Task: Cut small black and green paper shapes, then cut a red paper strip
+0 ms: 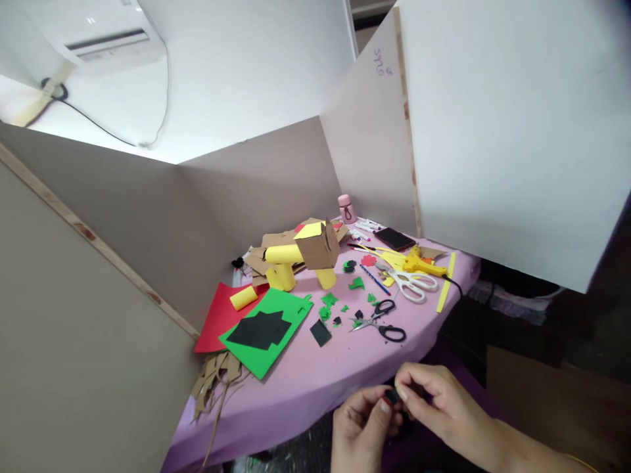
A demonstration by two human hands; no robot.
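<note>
Left hand [362, 424]: your fingers pinch a small dark piece [393, 396].
Right hand [444, 407]: your fingers meet that piece's edge; whether they grip it, I cannot tell.
Black-handled scissors [373, 321]: beyond your fingers, on the desk [303, 374].
Green scraps [328, 299]: farther, left of your fingers.
Cardboard figure [311, 252]: yellow-legged, farther still, left of your fingers.
Pink bottle [346, 210]: farthest beyond.

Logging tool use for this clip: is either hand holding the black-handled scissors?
No, the black-handled scissors lie on the tablecloth, apart from the left hand and the right hand.
</note>
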